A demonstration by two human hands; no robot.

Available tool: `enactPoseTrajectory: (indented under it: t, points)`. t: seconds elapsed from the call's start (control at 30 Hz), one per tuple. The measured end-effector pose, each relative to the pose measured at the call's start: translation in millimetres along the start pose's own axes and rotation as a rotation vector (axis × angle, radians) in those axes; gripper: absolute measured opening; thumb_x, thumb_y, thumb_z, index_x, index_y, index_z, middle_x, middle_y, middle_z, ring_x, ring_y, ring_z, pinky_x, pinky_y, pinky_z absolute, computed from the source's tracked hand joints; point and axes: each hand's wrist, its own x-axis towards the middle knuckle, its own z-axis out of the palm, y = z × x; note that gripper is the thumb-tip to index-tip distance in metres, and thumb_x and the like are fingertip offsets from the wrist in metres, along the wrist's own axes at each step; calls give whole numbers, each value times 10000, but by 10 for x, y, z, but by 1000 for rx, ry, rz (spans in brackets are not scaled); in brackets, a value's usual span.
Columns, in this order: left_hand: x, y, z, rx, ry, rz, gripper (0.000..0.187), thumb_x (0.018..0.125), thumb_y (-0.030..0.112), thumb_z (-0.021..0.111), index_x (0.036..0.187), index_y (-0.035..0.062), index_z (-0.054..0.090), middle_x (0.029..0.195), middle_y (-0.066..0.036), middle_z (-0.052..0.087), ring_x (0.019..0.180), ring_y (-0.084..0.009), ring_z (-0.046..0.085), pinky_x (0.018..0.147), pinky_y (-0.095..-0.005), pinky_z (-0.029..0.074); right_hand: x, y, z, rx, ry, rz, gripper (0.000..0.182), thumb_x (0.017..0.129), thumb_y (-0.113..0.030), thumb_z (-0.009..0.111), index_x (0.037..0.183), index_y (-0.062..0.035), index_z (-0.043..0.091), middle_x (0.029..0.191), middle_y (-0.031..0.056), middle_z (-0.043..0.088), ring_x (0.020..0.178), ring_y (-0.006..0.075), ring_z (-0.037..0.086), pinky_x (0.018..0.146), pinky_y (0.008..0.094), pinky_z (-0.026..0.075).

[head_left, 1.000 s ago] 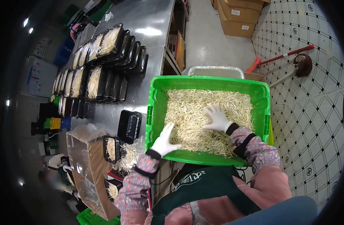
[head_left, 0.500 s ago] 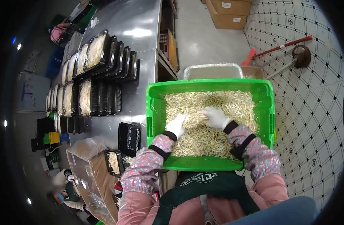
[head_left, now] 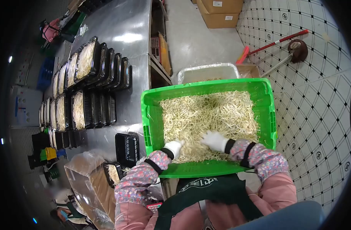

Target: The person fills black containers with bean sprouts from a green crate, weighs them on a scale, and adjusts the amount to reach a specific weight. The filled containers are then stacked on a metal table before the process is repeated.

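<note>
A mass of pale bean sprouts (head_left: 206,115) fills much of the green crate (head_left: 206,85) in front of me. Both my hands, in white gloves, are at the crate's near side. My left hand (head_left: 174,148) touches the sprouts by the near left corner; its fingers are blurred and partly sunk among them. To its right, my right hand (head_left: 216,141) lies over the sprouts, fingers spread and pointing left. Sprouts between the two hands are smeared by motion. A shallow groove runs through the pile farther back.
Black trays of sprouts (head_left: 85,61) stand in stacked rows on the steel table (head_left: 133,23) at left. One bare black tray (head_left: 126,148) lies near the crate. Plastic-covered cardboard (head_left: 83,184) is lower left. Behind the crate is a clear bin (head_left: 208,71). Another person (head_left: 70,211) works lower left.
Both hands have come from the middle of the pile toward the crate's near side. The clump between them has loosened, and my right fingers have spread. The whole view has shifted slightly.
</note>
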Motion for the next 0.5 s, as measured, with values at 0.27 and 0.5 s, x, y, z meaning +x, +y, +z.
enactPoseTrajectory:
  t: [0.27, 0.5]
  points:
    - [-180, 396, -189, -1215, 57, 140, 657, 777, 97, 737, 1363, 56, 441, 1218, -136, 629, 1085, -280, 624, 927, -364, 496, -957, 399, -408, 587, 297, 440, 577, 713, -262, 754, 1245, -115, 589, 1192, 121, 605, 1088, 346, 587, 900, 412, 498]
    - [323, 471, -84, -1052, 249, -228, 970, 809, 310, 762, 1510, 9, 164, 1283, -215, 555, 982, -235, 629, 756, -324, 541, -885, 804, -387, 782, 531, 584, 869, 790, -471, 744, 1431, -2, 391, 1468, 266, 377, 1347, 376, 399, 1118, 403, 334]
